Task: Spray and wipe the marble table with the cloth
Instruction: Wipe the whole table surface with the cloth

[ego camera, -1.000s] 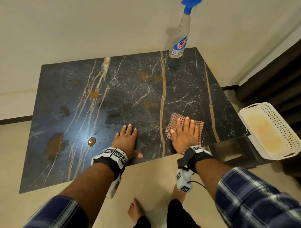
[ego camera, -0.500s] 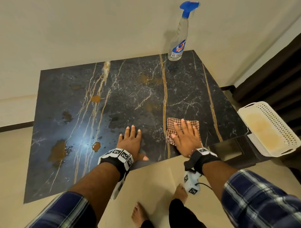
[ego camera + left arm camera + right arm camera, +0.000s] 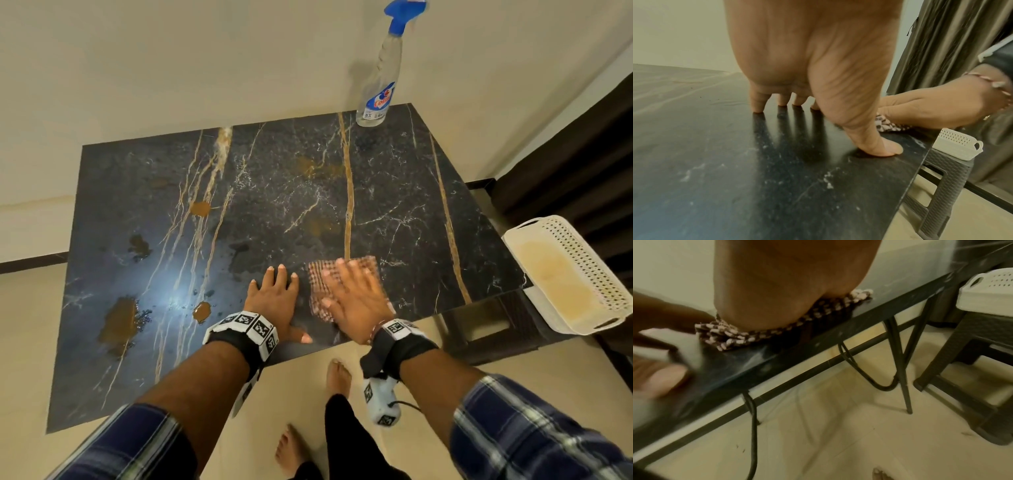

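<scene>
The dark marble table has gold veins and several brown stains toward its left side. A checked brown-and-white cloth lies near the front edge, blurred by motion. My right hand presses flat on the cloth with straight fingers. Just left of it, my left hand rests flat on the bare marble, fingertips and thumb touching the surface. The spray bottle, clear with a blue trigger, stands upright at the far right corner of the table, well away from both hands.
A white perforated basket sits on a dark woven stool beside the table's right end. Dark curtains hang at the right. A brown puddle and smaller spots mark the left half. My bare feet stand by the front edge.
My right hand has slid the cloth leftward along the front edge, closer to my left hand. The left hand has stayed planted on the marble.
</scene>
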